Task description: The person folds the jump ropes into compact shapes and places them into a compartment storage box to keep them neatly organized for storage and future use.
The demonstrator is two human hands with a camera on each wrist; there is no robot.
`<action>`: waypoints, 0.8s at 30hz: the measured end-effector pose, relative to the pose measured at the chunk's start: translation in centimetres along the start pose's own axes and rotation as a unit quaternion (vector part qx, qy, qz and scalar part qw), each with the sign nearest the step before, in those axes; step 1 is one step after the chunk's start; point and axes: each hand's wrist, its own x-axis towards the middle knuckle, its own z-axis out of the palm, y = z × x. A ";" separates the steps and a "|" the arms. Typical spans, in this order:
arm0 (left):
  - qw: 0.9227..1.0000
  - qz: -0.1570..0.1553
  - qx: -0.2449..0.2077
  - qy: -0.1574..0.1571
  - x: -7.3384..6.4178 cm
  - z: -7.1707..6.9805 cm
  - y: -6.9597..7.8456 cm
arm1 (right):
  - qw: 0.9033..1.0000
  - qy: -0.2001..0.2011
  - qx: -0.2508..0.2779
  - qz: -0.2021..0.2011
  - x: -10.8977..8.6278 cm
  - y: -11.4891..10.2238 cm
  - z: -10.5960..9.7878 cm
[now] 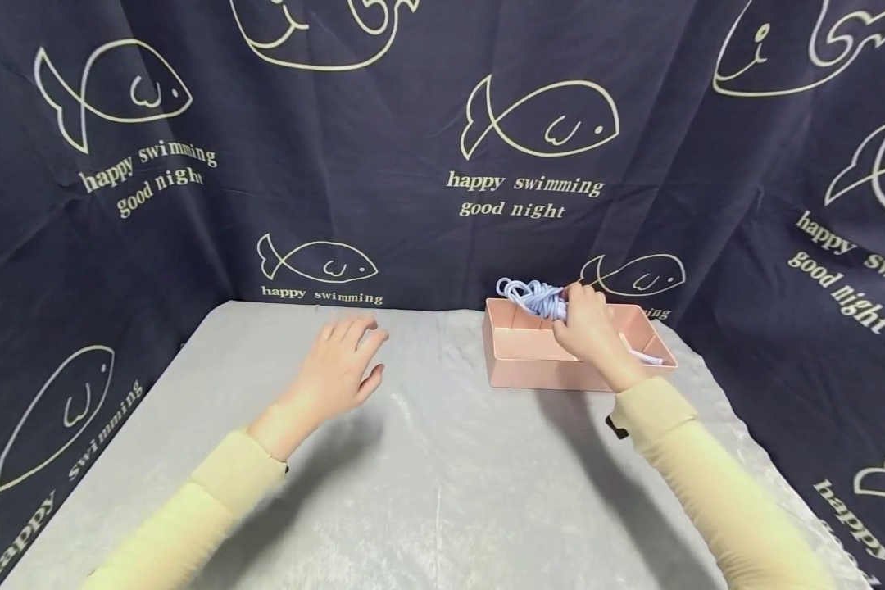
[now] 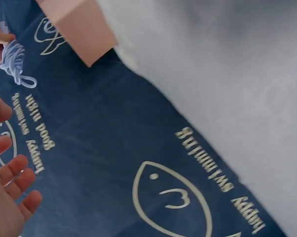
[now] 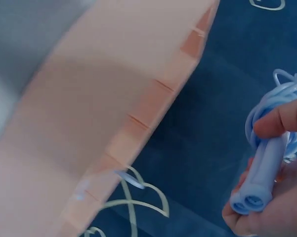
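My right hand [image 1: 590, 328] grips a light blue jump rope [image 1: 533, 297], bundled up, above the back part of a pink rectangular box [image 1: 542, 374]. In the right wrist view, its two hollow-ended handles [image 3: 261, 173] lie side by side in the palm, with thumb and fingers curled round them and the coiled cord. To the left of the box, my left hand [image 1: 332, 369] hovers over the table with nothing in it, its fingers loosely spread. The left wrist view shows those fingers [image 2: 20, 182] relaxed and apart.
A pale, slender end [image 1: 646, 357] shows at the box's right side; its kind is unclear. Grey cloth covers the table [image 1: 428, 492]. Dark blue curtains [image 1: 413, 164] with fish drawings and lettering stand behind it and at both sides.
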 end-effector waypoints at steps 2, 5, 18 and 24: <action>1.000 -0.010 0.000 -0.007 -0.7 0.5 -0.1 | 1.000 0.006 -0.002 0.014 0.0 0.3 1.2; 1.000 -0.023 0.000 -0.017 -1.6 1.3 -0.2 | 0.999 0.009 -0.002 0.039 0.0 0.8 3.0; 0.997 -0.034 -0.006 -0.071 -3.8 3.8 -0.2 | 0.989 -0.090 -0.033 0.114 0.9 2.4 7.1; 0.994 -0.046 -0.009 -0.099 -4.2 4.2 0.1 | 0.975 -0.165 -0.045 0.141 1.5 3.2 8.2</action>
